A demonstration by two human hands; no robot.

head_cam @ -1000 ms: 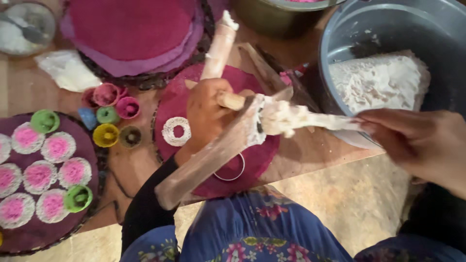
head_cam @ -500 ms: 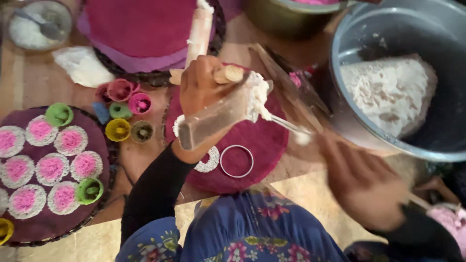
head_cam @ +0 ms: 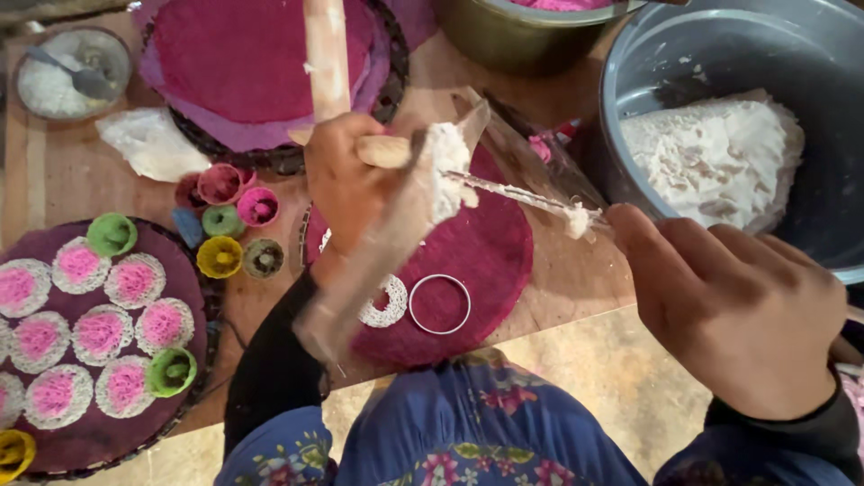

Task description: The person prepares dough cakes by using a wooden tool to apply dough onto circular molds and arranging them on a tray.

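**Dough scraped at the press, both hands closed**

Left hand [head_cam: 346,184] clenched around a wooden press [head_cam: 360,148], fingers wrapped tight, raised over the round magenta mat [head_cam: 490,261] at the middle of the bench [head_cam: 576,288]. Right hand [head_cam: 733,306] curled shut on a thin stick [head_cam: 517,193], its far tip buried in a lump of white dough [head_cam: 445,166] at the press. Dough pale, sticky, clinging in shreds along the stick, with a small clot near the right fingertips. More white dough heaped in the grey pot [head_cam: 648,54] at the right, just beyond the right hand. On the mat, a lacy white ring [head_cam: 389,306] just beside a metal ring [head_cam: 439,304]. To the left, a dark tray [head_cam: 184,270] with lacy white rounds [head_cam: 135,281] with pink centres, and small coloured cups [head_cam: 220,256] between tray and mat.
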